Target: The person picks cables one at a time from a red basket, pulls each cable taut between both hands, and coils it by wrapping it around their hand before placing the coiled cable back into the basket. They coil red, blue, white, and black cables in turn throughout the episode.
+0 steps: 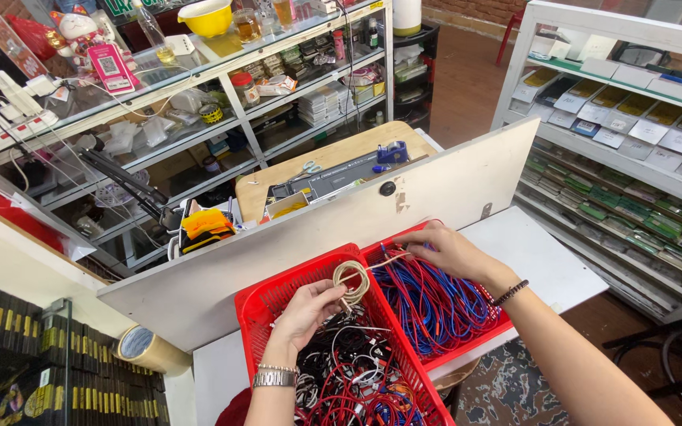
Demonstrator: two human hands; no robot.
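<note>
Head view: we list flat green and yellow packets [657, 110] racked on white shelves at right, a pink card [112, 67] upper left; their print unreadable. Left hand [305, 312] pinches a beige cable coil [350, 280] over the red basket [278, 288]; right hand [447, 248] pinches its loose end

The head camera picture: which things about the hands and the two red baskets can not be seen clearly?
- Left basket: bottom edge of the picture cuts it off; its tangled cables cannot be counted.
- Right basket: blue cables and the right hand hide its floor.
- Beige cable coil: the left hand holds it; its plug ends are too small to tell.
- Tape roll: partly behind the white board.
</note>
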